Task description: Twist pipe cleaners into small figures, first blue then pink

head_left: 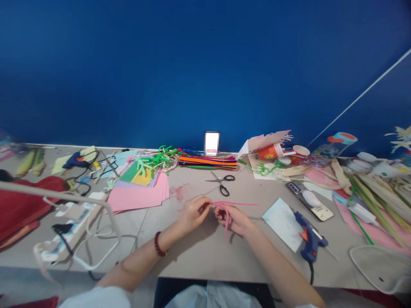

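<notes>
Now | your left hand (193,214) and right hand (231,221) closed, both pinching a pink pipe cleaner (240,203), held between them above the table (199,261) so its ends hang free | scissors (221,180) at 12 o'clock, glue gun (310,237) at 3 o'clock

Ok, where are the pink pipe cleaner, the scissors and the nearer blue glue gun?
Pink pipe cleaner (240,203), head view, right-hand free end.
Scissors (224,191), head view, lower handle loop.
Nearer blue glue gun (306,226), head view, body.
</notes>
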`<state>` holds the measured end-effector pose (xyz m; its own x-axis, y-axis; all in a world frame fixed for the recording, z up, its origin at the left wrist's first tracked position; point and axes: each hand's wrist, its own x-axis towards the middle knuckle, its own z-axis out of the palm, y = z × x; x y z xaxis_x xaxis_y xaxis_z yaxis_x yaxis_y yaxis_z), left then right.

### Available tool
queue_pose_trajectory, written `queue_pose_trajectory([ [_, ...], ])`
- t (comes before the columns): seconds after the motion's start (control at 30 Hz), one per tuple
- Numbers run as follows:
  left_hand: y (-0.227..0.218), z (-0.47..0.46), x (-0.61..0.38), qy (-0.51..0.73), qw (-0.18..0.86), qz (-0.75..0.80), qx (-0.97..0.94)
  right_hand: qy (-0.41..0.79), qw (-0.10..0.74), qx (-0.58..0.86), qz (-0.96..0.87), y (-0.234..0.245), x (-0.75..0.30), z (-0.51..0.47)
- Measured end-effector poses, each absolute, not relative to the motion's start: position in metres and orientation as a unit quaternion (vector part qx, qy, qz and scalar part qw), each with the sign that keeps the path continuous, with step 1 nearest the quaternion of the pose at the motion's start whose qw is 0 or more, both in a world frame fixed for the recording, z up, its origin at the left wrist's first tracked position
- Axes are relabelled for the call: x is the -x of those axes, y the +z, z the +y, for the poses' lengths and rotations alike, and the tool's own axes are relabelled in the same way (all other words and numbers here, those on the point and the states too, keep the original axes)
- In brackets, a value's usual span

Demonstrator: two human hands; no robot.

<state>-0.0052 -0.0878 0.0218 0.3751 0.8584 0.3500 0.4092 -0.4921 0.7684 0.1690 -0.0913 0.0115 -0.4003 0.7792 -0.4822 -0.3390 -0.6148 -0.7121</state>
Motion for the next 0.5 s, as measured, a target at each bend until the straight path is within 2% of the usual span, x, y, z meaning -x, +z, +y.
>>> queue_pose_trajectory([
  [0.1,0.024,-0.087,0.002,0.393,0.38,0.444,-0.71,0.689,0.395,0.487,-0.362,0.008,-0.168,-0.09],
  [0.2,0.026,-0.084,0.0,0.399,0.505,0.461,-0.611,0.5,0.433,0.523,-0.537,0.009,-0.17,-0.091],
  [0.3,0.024,-0.079,0.001,0.375,0.608,0.463,-0.525,0.323,0.46,0.493,-0.664,0.012,-0.173,-0.095],
  [0.5,0.014,-0.072,0.004,0.342,0.698,0.434,-0.454,0.215,0.486,0.474,-0.702,0.005,-0.171,-0.101],
])
